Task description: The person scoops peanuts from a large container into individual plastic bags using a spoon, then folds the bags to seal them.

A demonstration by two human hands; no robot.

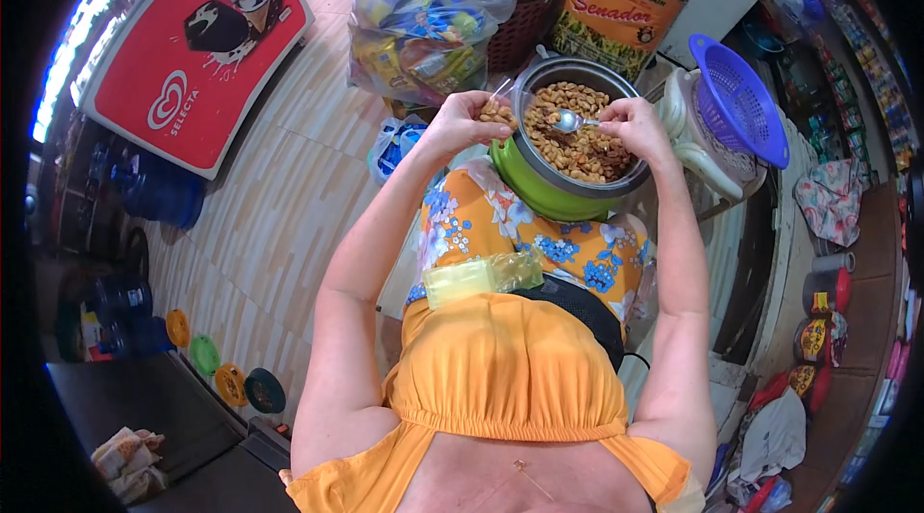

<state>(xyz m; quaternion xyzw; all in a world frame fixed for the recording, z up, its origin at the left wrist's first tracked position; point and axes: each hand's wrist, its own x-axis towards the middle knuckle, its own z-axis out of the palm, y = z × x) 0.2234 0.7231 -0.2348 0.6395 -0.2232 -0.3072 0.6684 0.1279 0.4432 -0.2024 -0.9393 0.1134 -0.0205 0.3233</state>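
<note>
A green pot (556, 202) with a grey rim stands in front of my knees, holding a heap of peanuts (577, 159). Between the fingers of my right hand (639, 127) is a metal spoon (569, 121), its bowl over the peanuts with a few in it. At the pot's left rim, my left hand (465, 125) grips a small clear plastic bag (499, 112) that has some peanuts inside. On my lap lies a stack of yellowish clear plastic packets (469, 280), against the flowered orange cloth (577, 260).
Behind the pot stand a large plastic bag of colourful packs (426, 29), a red basket (523, 22) and a rice sack (628, 8). A purple colander (743, 105) rests on a white stand to the right. The red ice-cream freezer (209, 44) is at far left.
</note>
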